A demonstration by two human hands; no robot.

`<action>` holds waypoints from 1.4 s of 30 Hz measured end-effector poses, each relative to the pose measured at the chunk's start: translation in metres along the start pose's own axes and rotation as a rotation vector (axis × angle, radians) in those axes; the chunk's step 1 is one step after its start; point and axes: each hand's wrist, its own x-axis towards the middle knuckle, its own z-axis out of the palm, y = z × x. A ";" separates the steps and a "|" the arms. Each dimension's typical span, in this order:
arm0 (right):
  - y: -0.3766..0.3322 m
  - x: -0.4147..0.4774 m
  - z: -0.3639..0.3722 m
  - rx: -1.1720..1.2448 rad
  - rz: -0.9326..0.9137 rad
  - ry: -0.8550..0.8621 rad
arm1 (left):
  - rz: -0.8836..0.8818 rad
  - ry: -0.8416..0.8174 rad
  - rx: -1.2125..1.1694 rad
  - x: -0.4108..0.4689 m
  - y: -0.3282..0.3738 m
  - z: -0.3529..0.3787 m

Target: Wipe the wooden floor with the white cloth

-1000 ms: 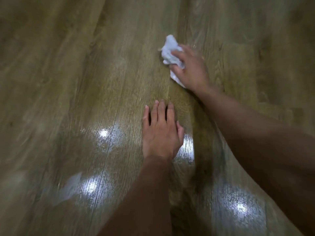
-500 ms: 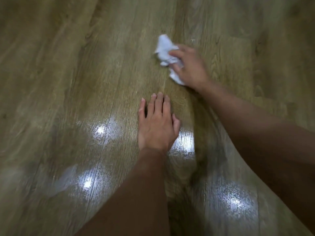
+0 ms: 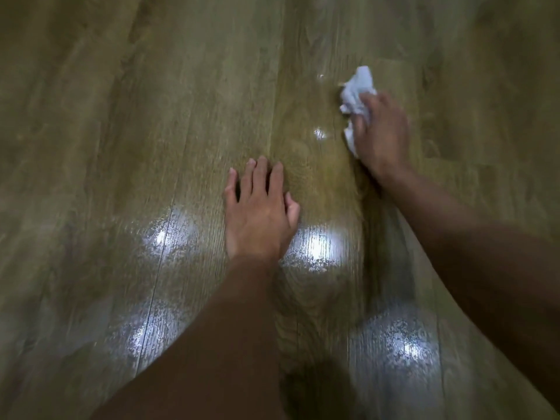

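The wooden floor (image 3: 151,147) fills the whole view, brown planks running away from me. My right hand (image 3: 381,131) presses a crumpled white cloth (image 3: 357,92) onto the floor at the upper right; its fingers cover the cloth's near part. My left hand (image 3: 260,213) lies flat on the planks near the middle, palm down, fingers apart, holding nothing.
Bright patches of reflected light (image 3: 315,247) shine on the glossy boards around my left wrist and lower right. A small wet-looking glint (image 3: 319,133) sits just left of the cloth. Nothing else stands on the floor.
My right hand has slid the cloth to the right across the planks. My left hand stays planted flat on the floor.
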 end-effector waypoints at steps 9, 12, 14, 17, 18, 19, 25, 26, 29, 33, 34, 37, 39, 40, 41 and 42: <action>-0.034 -0.067 -0.002 0.074 -0.427 -0.091 | 0.009 0.020 -0.037 -0.001 -0.001 0.000; 0.017 -0.042 -0.017 -0.045 -0.371 -0.060 | 0.006 -0.006 -0.040 0.000 -0.001 -0.001; 0.054 -0.012 -0.025 -0.090 -0.071 0.031 | 0.005 -0.019 -0.042 -0.001 0.000 -0.001; 0.064 0.010 -0.024 -0.183 0.227 0.011 | 0.009 -0.017 -0.035 -0.001 0.000 -0.001; 0.056 0.009 -0.019 -0.202 0.211 -0.004 | 0.009 -0.018 -0.033 -0.001 -0.001 -0.001; 0.046 0.007 -0.016 -0.187 0.167 -0.012 | 0.010 -0.017 -0.031 -0.002 0.000 -0.002; -0.007 -0.065 -0.011 0.048 -0.439 -0.129 | 0.032 0.013 -0.016 -0.001 0.000 -0.002; -0.002 -0.072 -0.013 0.056 -0.538 -0.179 | 0.036 0.014 -0.010 -0.002 0.000 -0.002; 0.037 -0.053 -0.022 0.040 -0.458 -0.219 | 0.030 -0.014 0.007 -0.002 0.001 -0.004; 0.080 -0.018 -0.041 -0.100 0.131 -0.048 | 0.021 -0.032 0.005 -0.002 0.001 -0.005; 0.077 -0.019 -0.043 -0.152 0.189 -0.052 | 0.019 -0.040 0.004 -0.002 0.002 -0.005; 0.054 -0.044 -0.035 -0.203 0.065 -0.066 | 0.026 -0.059 0.000 -0.001 0.005 -0.006; 0.046 -0.066 -0.028 -0.126 -0.051 -0.051 | 0.024 -0.070 0.029 0.002 0.005 -0.009; 0.044 -0.069 -0.027 -0.091 -0.060 -0.047 | 0.012 -0.095 0.041 0.006 0.006 -0.013; 0.045 -0.068 -0.026 -0.069 -0.040 -0.053 | 0.001 -0.136 0.052 0.010 0.010 -0.018; 0.047 -0.067 -0.027 -0.065 -0.026 -0.064 | -0.001 -0.186 0.074 0.014 0.018 -0.024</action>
